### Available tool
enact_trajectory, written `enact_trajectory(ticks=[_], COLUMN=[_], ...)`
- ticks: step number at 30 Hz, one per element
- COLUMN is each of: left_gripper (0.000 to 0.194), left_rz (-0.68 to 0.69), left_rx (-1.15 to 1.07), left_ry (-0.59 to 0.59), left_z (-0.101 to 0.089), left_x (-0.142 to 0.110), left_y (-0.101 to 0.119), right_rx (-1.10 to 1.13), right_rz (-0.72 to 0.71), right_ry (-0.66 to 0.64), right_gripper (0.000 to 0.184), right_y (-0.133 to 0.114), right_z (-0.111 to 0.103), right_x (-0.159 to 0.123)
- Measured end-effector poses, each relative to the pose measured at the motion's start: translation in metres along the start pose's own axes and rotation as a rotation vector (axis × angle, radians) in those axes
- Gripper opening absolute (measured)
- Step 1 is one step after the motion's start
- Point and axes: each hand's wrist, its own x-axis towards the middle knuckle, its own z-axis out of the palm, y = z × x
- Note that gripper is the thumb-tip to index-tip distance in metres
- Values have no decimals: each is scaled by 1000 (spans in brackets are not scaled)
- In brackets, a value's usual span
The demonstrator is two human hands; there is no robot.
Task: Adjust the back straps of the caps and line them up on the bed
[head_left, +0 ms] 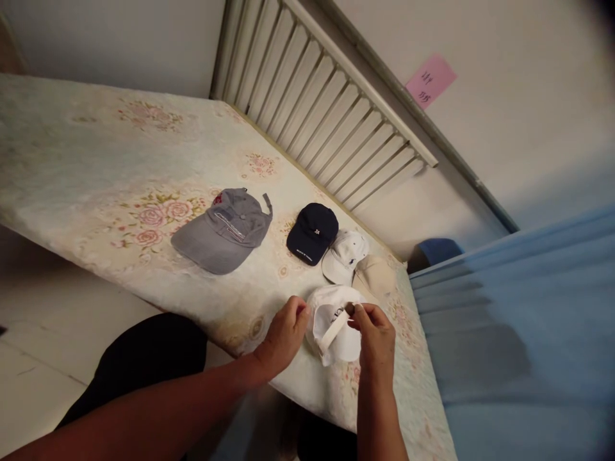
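Observation:
A white cap (pixel 331 296) is tipped with its inside and back strap turned towards me, low over the bed's near side. Dark lettering shows through its back opening. My right hand (pixel 377 330) pinches the strap end, where a small dark round piece (pixel 350 309) shows at the fingertips. On the cap's left edge, my left hand (pixel 287 333) has its thumb and fingers closed; the exact grip is partly hidden. Just beyond lie a beige cap (pixel 375 275), a second white cap (pixel 343 256) and a navy cap (pixel 313 232). Farther left rests a grey cap (pixel 223 230).
The caps lie on a bed-like surface with a floral cover (pixel 192 153). A white radiator (pixel 327 102) runs along its far side. Blue fabric (pixel 538 320) hangs on the right, with a dark blue item (pixel 437 251) behind it. A pink note (pixel 431 80) is on the wall.

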Motion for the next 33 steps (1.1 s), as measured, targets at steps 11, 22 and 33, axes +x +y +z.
enact_trajectory(ticks=[11,22,33], left_gripper=[90,70,47], left_rz=[107,352,309], left_rx=[226,439,512], left_ry=[254,289,166], left_z=[71,65,58], left_x=[-41,-14,-34], left_y=[0,49,60], right_rx=[90,336,535], right_rz=[-36,-93,5], right_ry=[80,196,289], right_gripper=[23,27,25], right_y=[-22,-59,-25], right_z=[11,-31,-67], right_x=[7,-7,-61])
